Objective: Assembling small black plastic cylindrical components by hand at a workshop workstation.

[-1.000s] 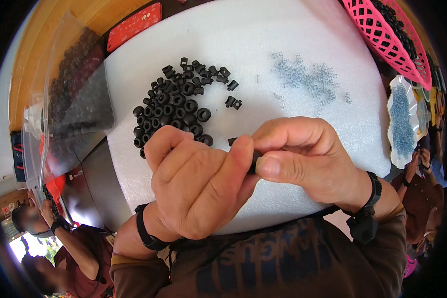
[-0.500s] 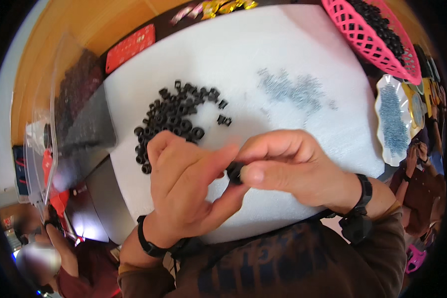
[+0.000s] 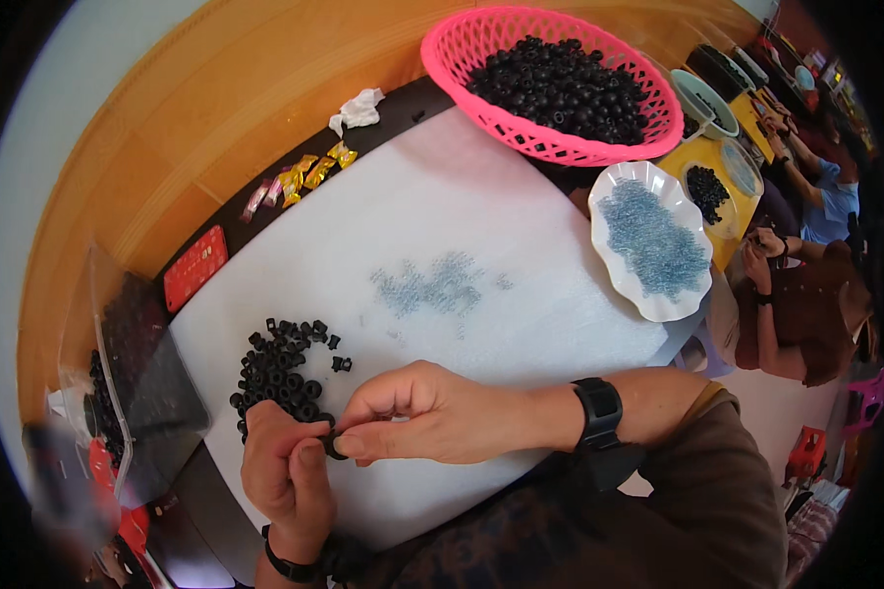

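Note:
My left hand (image 3: 290, 471) and my right hand (image 3: 437, 417) meet above the near left part of the white sheet. Between their fingertips is a small round black part (image 3: 333, 445), mostly covered by the fingers. The right hand pinches it with thumb and index finger. On the left, the fingers are curled and the thumb and fingertips press at the part's other side. Just beyond the hands lies a pile of loose black spool-like parts (image 3: 277, 369), several with a hole through the middle. Farther off, small bluish-grey pieces (image 3: 430, 285) are scattered, too fine to make out.
A pink basket (image 3: 599, 152) of black parts stands at the far right, with a white scalloped dish (image 3: 614, 270) of bluish-grey pieces nearer. A clear plastic bin (image 3: 157, 344), red packet (image 3: 195, 267) and wrapped sweets (image 3: 300, 180) line the left and far edges. Other people (image 3: 805, 304) sit at right.
The view has swung to the right, bringing the whole pink basket and the dish into sight. My left fingers, spread before, have closed in at the black part; the right hand still pinches it.

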Available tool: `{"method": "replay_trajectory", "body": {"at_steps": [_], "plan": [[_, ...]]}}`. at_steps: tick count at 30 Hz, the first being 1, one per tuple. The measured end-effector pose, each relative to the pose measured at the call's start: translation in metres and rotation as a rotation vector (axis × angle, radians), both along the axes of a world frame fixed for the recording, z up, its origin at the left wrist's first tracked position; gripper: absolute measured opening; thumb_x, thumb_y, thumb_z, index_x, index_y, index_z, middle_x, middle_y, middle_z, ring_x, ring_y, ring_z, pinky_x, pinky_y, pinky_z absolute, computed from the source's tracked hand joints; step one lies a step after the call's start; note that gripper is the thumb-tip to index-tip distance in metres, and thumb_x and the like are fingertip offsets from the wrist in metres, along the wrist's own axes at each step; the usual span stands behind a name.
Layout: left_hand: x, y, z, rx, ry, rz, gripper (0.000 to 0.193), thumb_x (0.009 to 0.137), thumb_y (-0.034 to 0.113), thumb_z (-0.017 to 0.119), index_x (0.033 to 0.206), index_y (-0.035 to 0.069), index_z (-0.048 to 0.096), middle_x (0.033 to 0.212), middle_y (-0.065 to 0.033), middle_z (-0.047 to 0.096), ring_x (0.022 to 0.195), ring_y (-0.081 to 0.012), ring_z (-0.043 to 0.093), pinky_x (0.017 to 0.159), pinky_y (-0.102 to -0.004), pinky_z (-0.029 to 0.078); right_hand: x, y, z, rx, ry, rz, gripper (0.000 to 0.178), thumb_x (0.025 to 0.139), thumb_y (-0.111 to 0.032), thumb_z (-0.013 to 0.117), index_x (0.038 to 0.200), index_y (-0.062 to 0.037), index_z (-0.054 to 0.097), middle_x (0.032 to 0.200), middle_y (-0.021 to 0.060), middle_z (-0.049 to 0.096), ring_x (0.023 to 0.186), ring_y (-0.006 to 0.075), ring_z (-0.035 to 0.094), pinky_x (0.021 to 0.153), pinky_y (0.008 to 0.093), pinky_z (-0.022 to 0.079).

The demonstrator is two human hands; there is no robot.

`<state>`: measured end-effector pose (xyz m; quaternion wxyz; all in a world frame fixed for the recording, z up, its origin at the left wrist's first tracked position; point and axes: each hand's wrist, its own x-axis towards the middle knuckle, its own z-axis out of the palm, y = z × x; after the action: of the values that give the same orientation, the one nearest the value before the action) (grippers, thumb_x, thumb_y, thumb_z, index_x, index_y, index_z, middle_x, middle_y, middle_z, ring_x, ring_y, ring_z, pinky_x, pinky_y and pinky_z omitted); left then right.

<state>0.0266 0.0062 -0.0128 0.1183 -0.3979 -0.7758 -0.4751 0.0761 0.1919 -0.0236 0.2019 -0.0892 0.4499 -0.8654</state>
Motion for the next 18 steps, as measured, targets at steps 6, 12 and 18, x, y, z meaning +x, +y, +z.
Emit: {"method": "replay_trajectory", "body": {"at_steps": [6, 12, 18], "plan": [[0.007, -0.003, 0.015, 0.212, -0.253, 0.197, 0.022, 0.093, 0.02, 0.053, 0.092, -0.001, 0.058, 0.073, 0.0003, 0.045, 0.058, -0.0047, 0.036, 0.052, -0.0195, 0.026, -0.017, 0.036, 0.041, -0.092, 0.083, -0.552, 0.022, 0.089, -0.023, 0.061, 0.083, -0.0018, 0.063, 0.075, 0.0023, 0.061, 0.07, 0.0101, 0.056, 0.068, 0.0249, 0.045], [0.018, -0.01, 0.032, 0.019, -0.222, 0.165, 0.008, 0.079, 0.0, 0.058, 0.086, -0.002, 0.063, 0.078, -0.0081, 0.055, 0.066, -0.0167, 0.049, 0.06, -0.028, 0.038, -0.059, 0.183, 0.062, -0.593, 0.323, -0.676, 0.04, 0.098, -0.036, 0.042, 0.09, 0.0003, 0.057, 0.079, 0.0092, 0.062, 0.077, 0.0205, 0.06, 0.071, 0.0279, 0.05], [0.014, -0.03, 0.033, -0.122, -0.205, 0.241, 0.008, 0.077, -0.004, 0.06, 0.084, -0.001, 0.064, 0.067, -0.0058, 0.055, 0.062, -0.0143, 0.049, 0.058, -0.0261, 0.038, -0.065, 0.121, 0.044, -0.388, -0.072, -0.804, 0.031, 0.095, -0.028, 0.046, 0.095, 0.0003, 0.057, 0.084, 0.0062, 0.06, 0.079, 0.0159, 0.057, 0.073, 0.0271, 0.048]]}}
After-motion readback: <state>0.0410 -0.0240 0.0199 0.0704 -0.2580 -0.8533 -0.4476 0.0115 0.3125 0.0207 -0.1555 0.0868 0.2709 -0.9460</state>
